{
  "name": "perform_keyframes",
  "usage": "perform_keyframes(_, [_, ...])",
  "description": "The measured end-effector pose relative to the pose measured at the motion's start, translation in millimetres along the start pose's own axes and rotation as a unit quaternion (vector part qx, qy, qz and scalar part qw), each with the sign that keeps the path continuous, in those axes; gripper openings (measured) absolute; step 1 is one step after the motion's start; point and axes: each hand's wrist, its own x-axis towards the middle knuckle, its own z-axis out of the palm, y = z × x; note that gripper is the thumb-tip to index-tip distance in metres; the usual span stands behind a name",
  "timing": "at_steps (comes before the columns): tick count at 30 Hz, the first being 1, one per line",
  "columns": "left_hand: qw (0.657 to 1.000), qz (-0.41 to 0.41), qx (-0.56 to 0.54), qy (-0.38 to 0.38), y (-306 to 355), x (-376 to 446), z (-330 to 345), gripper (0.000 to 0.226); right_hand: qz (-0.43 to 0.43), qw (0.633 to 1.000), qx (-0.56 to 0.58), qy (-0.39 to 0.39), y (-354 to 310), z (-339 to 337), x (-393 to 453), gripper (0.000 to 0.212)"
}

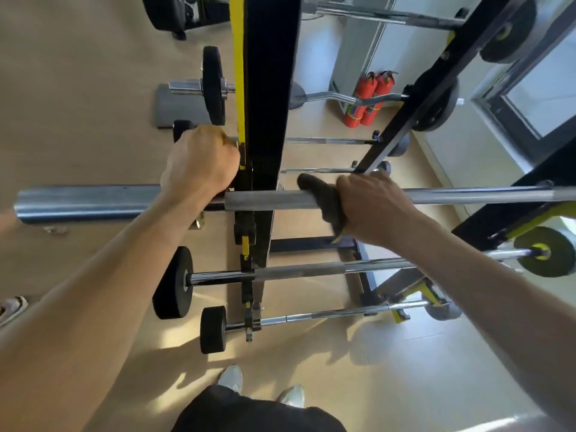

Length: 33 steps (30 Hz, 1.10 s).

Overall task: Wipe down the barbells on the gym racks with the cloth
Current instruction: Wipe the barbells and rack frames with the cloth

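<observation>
Nearest: shoes (230, 377) and dark shorts at the bottom edge, cut off by the frame. Above them, two lower barbells (311, 269) resting on the rack (268, 120), black plates on their left ends.

At mid-height: top bar (268, 199) lying level across the rack, thick sleeve projecting left, knurled shaft running right. Right hand (371, 207) clamped over the shaft with the cloth (321, 194) wrapped beneath the palm; dark cloth folded over the steel, one end poking out to the left, a tail hanging below. Left hand (199, 162) clenched around the bar close against the upright, just where the sleeve meets the shaft; exact purchase hidden behind the knuckles.

Handling, judged: bar rigid, heavy, best left seated in its hooks and wiped in place. Knurling likely to drag on fabric; smooth sleeve likely slippery. Cloth soft, light, easily bunched; best held wrapped fully round the shaft for sliding strokes. Bracing near the upright advisable to stop rolling.

Hidden or unclear: fingers of both hands under the bar; hooks carrying the bar, masked by the upright; right end of the bar, cut off at the frame edge.

Farther: more bars (327, 140) on the rack. Beyond, two red extinguishers (367, 98) on the floor by the wall.
</observation>
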Motion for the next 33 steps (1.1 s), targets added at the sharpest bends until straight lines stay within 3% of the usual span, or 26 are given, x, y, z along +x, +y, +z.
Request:
perform_keyframes(2, [1.000, -0.017, -0.013, -0.009, 2, 2, -1, 0.023, -0.038, 0.999, 0.018, -0.017, -37, -4, 16, 0.011])
perform_keyframes(4, [0.999, -0.024, -0.029, -0.004, 3, 2, 0, 0.030, -0.073, 0.997, 0.040, 0.005, -78, -3, 31, 0.029])
perform_keyframes(7, [0.999, -0.021, -0.033, -0.003, 1, 1, 1, 0.028, -0.087, 0.991, 0.062, 0.075, -98, 10, 36, 0.034])
perform_keyframes(10, [0.998, -0.011, -0.053, -0.014, -3, -1, -1, 0.030, -0.084, 0.987, 0.065, 0.120, -72, 21, 23, 0.035])
perform_keyframes(15, [0.999, -0.001, -0.040, 0.012, -9, -4, -2, 0.027, 0.045, 0.997, 0.020, 0.064, 6, 22, -9, 0.028])
perform_keyframes(17, [0.999, 0.010, -0.026, 0.024, -6, -6, -1, 0.027, 0.067, 0.996, 0.018, 0.057, 7, 20, -8, 0.027])
perform_keyframes(21, [0.999, 0.005, -0.026, 0.027, 0, -7, -1, 0.033, -0.004, 0.997, 0.062, 0.034, -72, 11, 26, 0.034])
perform_keyframes(24, [0.999, -0.003, -0.018, 0.044, 0, -7, -1, 0.033, -0.044, 0.991, 0.053, 0.117, -110, 15, 35, 0.037])
perform_keyframes(26, [0.999, 0.010, -0.009, 0.044, -2, -8, 0, 0.030, -0.058, 0.984, 0.066, 0.157, -100, 22, 28, 0.039])
perform_keyframes(28, [0.999, 0.022, -0.007, 0.040, -5, -7, -1, 0.025, -0.059, 0.985, 0.068, 0.145, -73, 28, 20, 0.040])
perform_keyframes(33, [0.997, 0.005, -0.080, 0.023, -9, -6, -4, 0.031, 0.064, 0.993, 0.014, 0.093, 3, 33, -10, 0.041])
